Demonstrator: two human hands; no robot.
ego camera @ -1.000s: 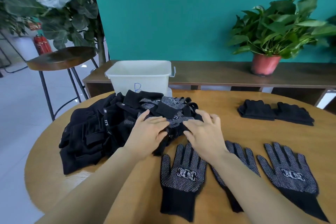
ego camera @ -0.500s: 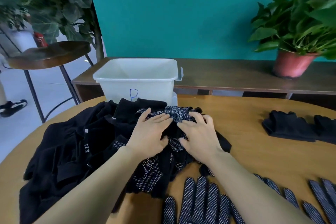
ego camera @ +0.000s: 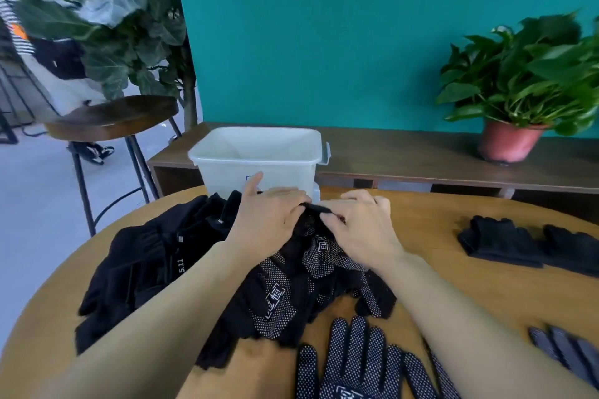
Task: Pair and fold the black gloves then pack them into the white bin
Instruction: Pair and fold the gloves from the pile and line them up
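Teal wall behind, round wooden counter [ego camera: 453,288] in front. My left hand [ego camera: 269,220] and right hand [ego camera: 359,227] meet at the top of the glove pile [ego camera: 282,291]. The fingers of both are curled and pinch a fold of one black glove [ego camera: 312,207] between them; left thumb sticks up. The pile of dotted gloves spreads under my wrists and lies against a heap of black clothing [ego camera: 146,266] on the left. The white bin [ego camera: 227,173] stands just beyond my hands at the counter's far edge. A flat glove [ego camera: 356,363] lies dots-up near the close edge. Two folded bundles [ego camera: 499,241] sit well apart to the right.
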